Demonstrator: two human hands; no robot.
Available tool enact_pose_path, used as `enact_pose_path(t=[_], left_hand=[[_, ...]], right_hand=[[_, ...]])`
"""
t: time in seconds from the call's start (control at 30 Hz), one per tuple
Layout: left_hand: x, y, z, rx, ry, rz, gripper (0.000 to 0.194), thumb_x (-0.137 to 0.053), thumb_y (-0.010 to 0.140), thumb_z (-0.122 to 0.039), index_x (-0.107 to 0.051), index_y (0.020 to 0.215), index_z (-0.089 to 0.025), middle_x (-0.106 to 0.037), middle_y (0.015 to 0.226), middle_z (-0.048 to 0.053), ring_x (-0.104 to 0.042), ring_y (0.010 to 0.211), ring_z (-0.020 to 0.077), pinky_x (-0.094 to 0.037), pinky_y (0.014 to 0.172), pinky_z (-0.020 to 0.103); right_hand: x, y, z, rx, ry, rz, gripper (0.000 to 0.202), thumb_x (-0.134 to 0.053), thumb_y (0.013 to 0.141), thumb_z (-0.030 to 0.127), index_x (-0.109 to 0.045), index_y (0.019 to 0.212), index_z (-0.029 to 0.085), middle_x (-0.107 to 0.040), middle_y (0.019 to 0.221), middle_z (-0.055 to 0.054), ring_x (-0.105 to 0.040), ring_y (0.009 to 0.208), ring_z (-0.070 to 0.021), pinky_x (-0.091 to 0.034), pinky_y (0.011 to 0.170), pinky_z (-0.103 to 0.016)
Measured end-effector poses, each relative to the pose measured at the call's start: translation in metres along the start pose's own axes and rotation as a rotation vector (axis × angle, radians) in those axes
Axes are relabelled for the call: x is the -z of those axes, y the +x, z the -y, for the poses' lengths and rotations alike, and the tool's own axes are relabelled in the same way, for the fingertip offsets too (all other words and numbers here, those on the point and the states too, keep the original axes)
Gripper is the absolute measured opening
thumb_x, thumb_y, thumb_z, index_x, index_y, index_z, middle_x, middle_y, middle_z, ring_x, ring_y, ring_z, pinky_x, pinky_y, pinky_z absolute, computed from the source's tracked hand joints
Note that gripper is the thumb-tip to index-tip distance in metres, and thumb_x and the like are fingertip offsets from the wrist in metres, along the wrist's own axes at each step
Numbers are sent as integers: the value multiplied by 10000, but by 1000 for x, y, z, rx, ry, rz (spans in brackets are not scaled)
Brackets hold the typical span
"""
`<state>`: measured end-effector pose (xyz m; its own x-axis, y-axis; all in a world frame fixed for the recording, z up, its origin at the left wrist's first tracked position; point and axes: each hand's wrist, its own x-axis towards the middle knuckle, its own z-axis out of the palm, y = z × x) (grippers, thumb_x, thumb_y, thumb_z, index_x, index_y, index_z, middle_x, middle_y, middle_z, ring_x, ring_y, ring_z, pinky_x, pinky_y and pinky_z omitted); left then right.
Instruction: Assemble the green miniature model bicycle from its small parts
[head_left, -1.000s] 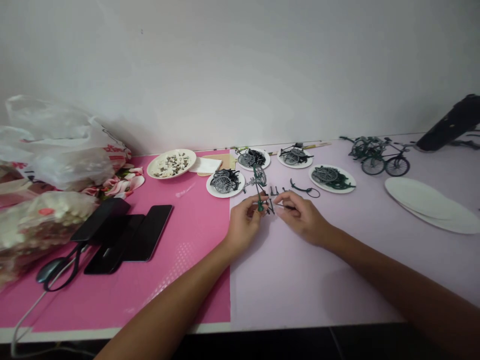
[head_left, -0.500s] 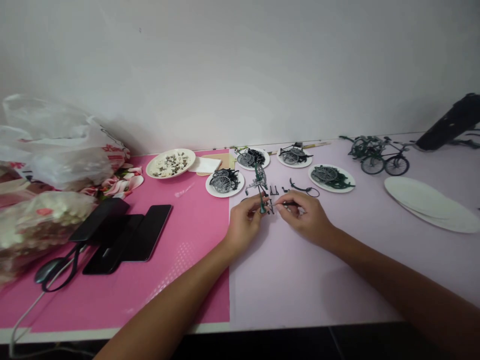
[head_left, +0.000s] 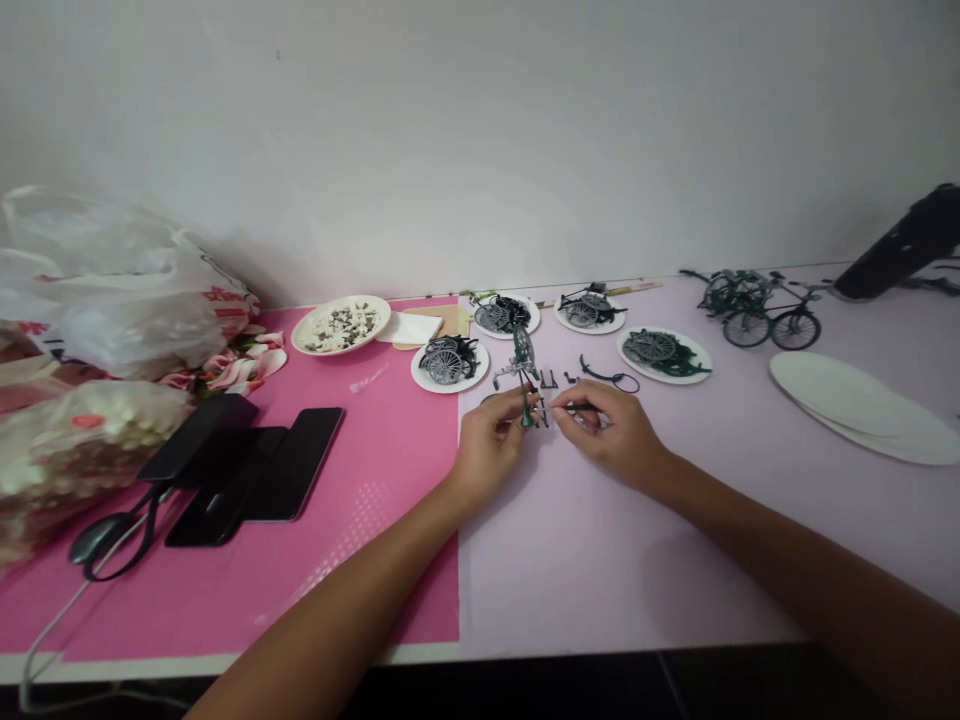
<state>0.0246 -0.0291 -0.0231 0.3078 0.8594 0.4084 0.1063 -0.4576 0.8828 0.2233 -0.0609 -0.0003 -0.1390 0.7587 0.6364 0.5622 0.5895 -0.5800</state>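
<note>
Near the middle of the table, my left hand pinches a small dark green model bicycle frame, with a wheel at its upper end. Just to the right, my right hand is closed on a thin dark tool whose tip points at the frame. The exact contact between tip and frame is too small to make out. Small black parts lie just behind my hands, beside a curved dark part with a thin ring.
Behind stand plates of dark wheels and parts and a bowl of small pieces. Assembled model bicycles and white oval plates are at right. Phones, a black box and plastic bags lie left.
The tip of the thin tool has drawn back slightly to the right, away from the bicycle frame. My left hand holds nearly the same place.
</note>
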Motion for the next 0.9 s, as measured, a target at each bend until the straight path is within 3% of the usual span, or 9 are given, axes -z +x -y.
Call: enact_pose_path(t=[0.23, 0.4, 0.5, 0.63, 0.8, 0.9], left_hand=[[0, 0, 1, 0, -10, 3, 331, -602, 956, -129, -794, 1220, -182, -733, 1363, 125, -740, 1195, 258, -642, 918, 324], [1, -1, 3, 2, 26, 6, 391, -576, 952, -97, -768, 1281, -186, -802, 1221, 78, -775, 1050, 198, -626, 944, 317], [0, -3, 1, -38, 74, 13, 406, -544, 944, -55, -788, 1242, -181, -816, 1165, 76, -774, 1029, 188, -614, 946, 296], [-1, -4, -2, -76, 122, 23, 387, -528, 955, -63, -798, 1208, -176, -810, 1182, 87, -773, 1042, 197, -607, 948, 290], [2, -2, -3, -38, 164, 15, 326, -530, 943, -56, -812, 1072, -154, -823, 1027, 87, -773, 940, 197, -607, 865, 270], [4, 0, -4, -33, 190, 9, 298, -549, 946, -76, -810, 1068, -152, -815, 939, 76, -762, 887, 195, -597, 836, 266]], right_hand=[[0, -1, -4, -10, 21, 6, 36, -688, 933, 230, -723, 932, 233, -597, 709, 17, -437, 550, -131, -394, 545, -299], [-1, -3, -8, -22, 17, 24, 67, -691, 967, 283, -747, 962, 248, -556, 667, 31, -467, 560, -138, -413, 572, -298], [1, -2, -5, -30, 11, 48, 128, -668, 990, 307, -708, 893, 233, -634, 717, 7, -523, 592, -144, -426, 584, -295], [5, 0, 1, -41, -13, 88, 262, -592, 1032, 332, -606, 793, 225, -603, 683, 3, -541, 611, -155, -425, 595, -299], [6, -4, 4, -170, 40, 170, 88, -587, 1023, 328, -598, 1035, 242, -689, 901, -35, -626, 746, -185, -488, 663, -307], [5, -6, 1, -228, 63, 189, 117, -607, 1010, 347, -571, 1062, 248, -699, 970, -51, -641, 789, -199, -508, 688, -319]])
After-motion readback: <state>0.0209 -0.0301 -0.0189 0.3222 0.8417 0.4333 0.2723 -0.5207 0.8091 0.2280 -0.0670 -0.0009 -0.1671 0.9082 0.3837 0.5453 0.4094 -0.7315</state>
